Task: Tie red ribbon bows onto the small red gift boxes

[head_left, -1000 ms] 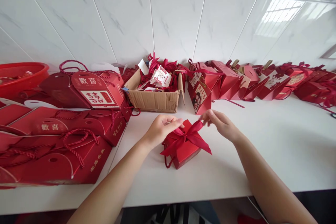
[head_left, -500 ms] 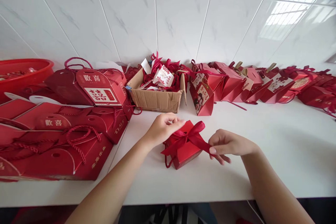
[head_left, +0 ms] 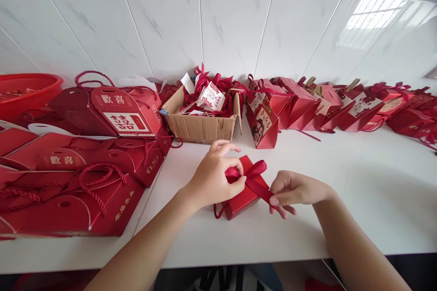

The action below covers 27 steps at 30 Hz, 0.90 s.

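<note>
A small red gift box [head_left: 241,203] lies on the white table in front of me, with a dark red ribbon [head_left: 255,186] tied in a bow on top. My left hand [head_left: 218,177] reaches over the box from the left, its thumb and forefinger pinching the bow near the knot and left loop. At the right, my right hand [head_left: 297,191] grips one ribbon tail between thumb and fingers, holding it out from the bow. The left part of the bow is hidden behind my left fingers. A short red cord [head_left: 219,213] sticks out at the box's left side.
Behind the box stands an open cardboard carton [head_left: 200,128] full of ribbons and printed tags. Larger red boxes with rope handles [head_left: 129,111] are stacked at left, beside a red basin [head_left: 30,100]. Small red boxes [head_left: 262,125] line the tiled wall at right.
My left hand has come down and right onto the bow, closing its thumb and forefinger on it. My right hand still holds the ribbon tail, slightly lower. The view has shifted a little.
</note>
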{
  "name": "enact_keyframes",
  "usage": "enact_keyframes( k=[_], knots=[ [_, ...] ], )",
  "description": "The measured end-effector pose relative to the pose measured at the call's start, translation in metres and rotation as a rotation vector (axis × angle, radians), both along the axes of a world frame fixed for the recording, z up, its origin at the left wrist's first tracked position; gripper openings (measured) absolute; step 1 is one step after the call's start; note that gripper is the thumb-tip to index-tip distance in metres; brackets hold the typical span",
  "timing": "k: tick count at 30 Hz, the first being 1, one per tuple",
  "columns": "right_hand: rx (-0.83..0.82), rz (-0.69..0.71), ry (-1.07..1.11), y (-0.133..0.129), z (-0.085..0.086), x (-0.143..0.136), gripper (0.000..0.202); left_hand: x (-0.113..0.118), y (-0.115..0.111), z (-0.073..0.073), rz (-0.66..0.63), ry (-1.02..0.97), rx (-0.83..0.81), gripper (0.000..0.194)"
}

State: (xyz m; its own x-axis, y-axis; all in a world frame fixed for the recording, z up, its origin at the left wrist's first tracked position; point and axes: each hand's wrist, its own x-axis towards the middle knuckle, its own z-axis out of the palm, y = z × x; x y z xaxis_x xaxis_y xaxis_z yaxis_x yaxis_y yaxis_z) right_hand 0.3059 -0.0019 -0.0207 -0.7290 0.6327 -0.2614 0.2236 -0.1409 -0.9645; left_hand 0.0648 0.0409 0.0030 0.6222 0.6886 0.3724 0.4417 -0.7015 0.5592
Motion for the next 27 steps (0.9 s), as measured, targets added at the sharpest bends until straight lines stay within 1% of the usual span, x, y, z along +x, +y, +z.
enact_keyframes(
  k=[2,6,11,14,17,19,20,21,22,23,25,26,27],
  knots=[
    [0.007,-0.004,-0.005,0.000,0.000,0.000,0.029,0.000,0.000,-0.001,0.003,0.011,0.028,0.013],
    [-0.001,0.012,-0.015,0.000,0.000,0.002,0.028,0.000,0.002,-0.001,-0.027,0.019,0.025,0.011],
    [0.028,0.071,-0.029,0.000,0.000,0.005,0.030,-0.001,0.002,0.000,-0.055,0.008,0.002,0.011],
    [0.058,0.122,-0.047,0.000,0.000,0.007,0.032,-0.001,0.002,-0.003,-0.063,0.004,-0.024,0.011],
    [0.064,0.173,-0.092,0.003,-0.004,0.016,0.035,0.000,0.005,-0.006,-0.079,-0.006,-0.068,0.011],
    [0.062,0.176,-0.094,0.006,-0.007,0.027,0.038,-0.001,0.009,-0.003,-0.091,-0.043,-0.117,0.008],
    [0.071,0.143,-0.070,0.007,-0.007,0.033,0.039,-0.004,0.011,0.001,-0.085,-0.085,-0.145,0.007],
    [0.097,0.067,-0.029,0.008,-0.006,0.038,0.039,-0.007,0.012,0.006,-0.061,-0.142,-0.179,0.011],
    [0.149,-0.061,0.019,0.009,-0.004,0.042,0.037,-0.013,0.012,0.013,-0.016,-0.210,-0.213,0.016],
    [0.224,-0.215,0.059,0.010,-0.001,0.043,0.036,-0.020,0.011,0.020,0.048,-0.282,-0.251,0.018],
    [0.417,-0.509,0.077,0.010,0.008,0.037,0.033,-0.036,0.003,0.030,0.220,-0.373,-0.321,0.024],
    [0.521,-0.602,0.052,0.010,0.014,0.031,0.030,-0.044,-0.003,0.032,0.296,-0.367,-0.342,0.029],
    [0.617,-0.642,0.010,0.010,0.019,0.022,0.024,-0.051,-0.011,0.030,0.329,-0.321,-0.383,0.032]
  ],
)
